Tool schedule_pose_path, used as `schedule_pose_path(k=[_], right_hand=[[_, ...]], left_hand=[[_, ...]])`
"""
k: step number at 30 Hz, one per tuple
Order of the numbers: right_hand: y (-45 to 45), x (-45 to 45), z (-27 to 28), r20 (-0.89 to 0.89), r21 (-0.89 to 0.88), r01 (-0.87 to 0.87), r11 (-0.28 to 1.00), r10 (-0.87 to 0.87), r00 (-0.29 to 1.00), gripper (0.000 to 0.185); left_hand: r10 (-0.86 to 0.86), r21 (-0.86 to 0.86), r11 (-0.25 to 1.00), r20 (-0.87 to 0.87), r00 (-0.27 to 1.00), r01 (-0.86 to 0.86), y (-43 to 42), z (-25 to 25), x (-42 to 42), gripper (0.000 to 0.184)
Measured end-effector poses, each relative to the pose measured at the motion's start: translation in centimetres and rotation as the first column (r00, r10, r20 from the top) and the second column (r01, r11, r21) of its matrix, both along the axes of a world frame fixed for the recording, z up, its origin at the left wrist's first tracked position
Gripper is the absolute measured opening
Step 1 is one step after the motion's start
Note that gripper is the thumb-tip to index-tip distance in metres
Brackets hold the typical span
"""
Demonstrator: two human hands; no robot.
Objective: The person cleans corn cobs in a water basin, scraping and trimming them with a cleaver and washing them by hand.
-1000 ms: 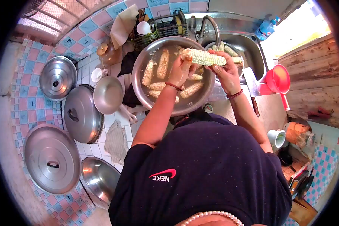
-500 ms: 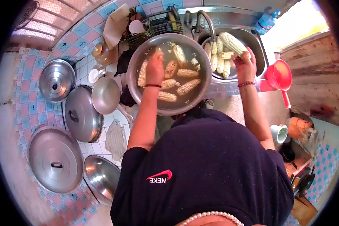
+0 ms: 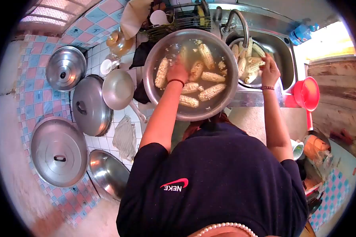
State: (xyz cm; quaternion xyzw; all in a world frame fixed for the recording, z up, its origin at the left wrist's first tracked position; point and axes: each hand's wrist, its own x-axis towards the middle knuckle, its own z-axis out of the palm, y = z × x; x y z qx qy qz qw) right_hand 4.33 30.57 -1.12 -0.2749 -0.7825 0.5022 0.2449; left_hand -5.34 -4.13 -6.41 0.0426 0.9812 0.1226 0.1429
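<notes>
My left hand (image 3: 178, 72) is dipped in the cloudy water of a large metal basin (image 3: 149, 75), its fingers blurred and hidden by the water. Several corn cobs (image 3: 212, 91) lie around it in the basin, with small pale bits floating among them. Over the sink, my right hand (image 3: 270, 71) is at the right edge of a bowl of corn cobs (image 3: 252, 68). Its fingertips are beside the cobs, and whether they grip one is unclear.
A curved faucet (image 3: 241, 23) rises behind the sink (image 3: 284, 51). At the right lies a red dipper (image 3: 306, 94). Metal lids (image 3: 59, 152), a pan (image 3: 118, 89) and a metal bowl (image 3: 108, 173) are on the left. A dish rack (image 3: 186, 19) stands behind the basin.
The large cob my right hand held has gone down to the sink bowl, and that hand has lowered there. My left hand left that cob and went into the basin water.
</notes>
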Motion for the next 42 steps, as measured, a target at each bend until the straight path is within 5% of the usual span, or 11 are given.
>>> schedule_pose_path(k=[5,10,13,18,21,26,28,29,31,36,42], right_hand=[[-11.5,-1.9,3.4,0.358,0.428,-0.743,0.515,0.659,0.662,0.036],[-17.4,-4.5,-1.9,0.58,0.225,-0.833,0.505,0.617,0.531,0.032],[-16.8,-5.5,-3.9,0.711,0.149,-0.913,0.379,0.601,0.365,0.03],[-16.3,-5.0,3.2,0.627,0.334,-0.865,0.375,0.597,0.5,0.027],[-17.2,-4.5,7.1,0.066,-0.136,-0.719,0.681,0.73,0.68,0.032],[-16.4,-3.7,9.4,-0.245,-0.699,-0.628,0.341,0.712,0.659,0.033],[-13.3,-3.5,3.2,0.159,0.192,-0.813,0.549,0.8,0.578,0.028],[-11.8,-3.2,1.4,0.361,0.613,-0.714,0.338,0.685,0.633,0.026],[-13.3,0.5,5.5,0.173,0.242,-0.548,0.801,0.52,0.836,0.02],[-3.7,9.7,3.1,0.011,0.246,-0.076,0.966,0.076,0.997,0.02],[6.5,21.9,-4.2,0.764,0.488,-0.193,0.851,-0.309,0.566,0.062]], left_hand=[[-0.041,0.034,0.999,0.267,0.963,0.033,-0.5,0.0,-2.4,0.037],[-0.117,0.385,0.923,0.269,0.956,0.005,-4.1,-1.5,-1.6,0.046],[-0.08,0.808,0.543,0.319,0.944,-0.227,-5.6,0.2,-0.3,0.058],[-0.279,0.913,0.313,0.351,0.894,-0.261,-5.9,6.5,1.9,0.059],[-0.389,0.952,0.041,0.294,0.873,-0.303,-5.1,9.1,2.9,0.059],[-0.524,0.879,-0.222,0.259,0.812,-0.423,-3.9,10.9,3.1,0.053],[-0.548,0.828,-0.244,0.312,0.776,-0.505,-4.4,10.6,3.2,0.049],[-0.571,0.8,-0.251,0.332,0.751,-0.545,-4.4,10.2,2.8,0.048],[-0.45,0.844,-0.161,0.399,0.799,-0.512,-4.5,8.5,2.4,0.039],[-0.386,0.782,-0.128,0.527,0.757,-0.609,-3.7,8.8,3.2,0.023],[-0.36,0.811,-0.028,0.538,0.762,-0.585,-3.0,8.2,3.4,0.021]])
